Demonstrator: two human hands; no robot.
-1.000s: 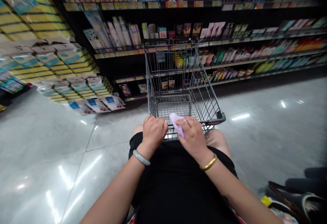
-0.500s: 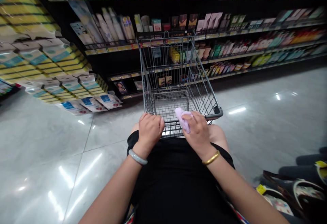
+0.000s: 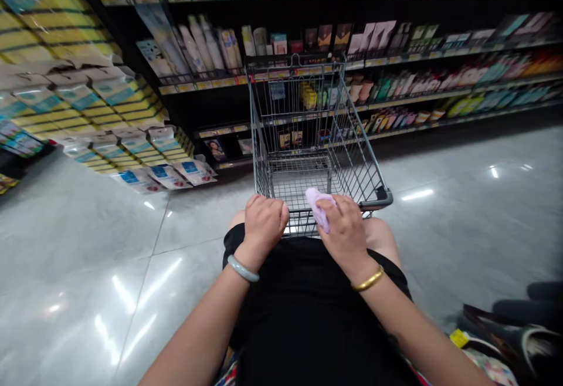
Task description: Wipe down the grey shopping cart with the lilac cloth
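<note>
Left hand (image 3: 265,220): our fingers curl together on the grey wire shopping cart (image 3: 299,164).
Right hand (image 3: 347,230): we pinch a crumpled lilac cloth (image 3: 317,205), best bunched snugly.

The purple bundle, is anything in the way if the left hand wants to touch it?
Nothing visible stands between the left hand and the purple bundle. There's a gap, with the shopping cart's wires showing through it. The right hand holds the bundle from its other side.
</note>
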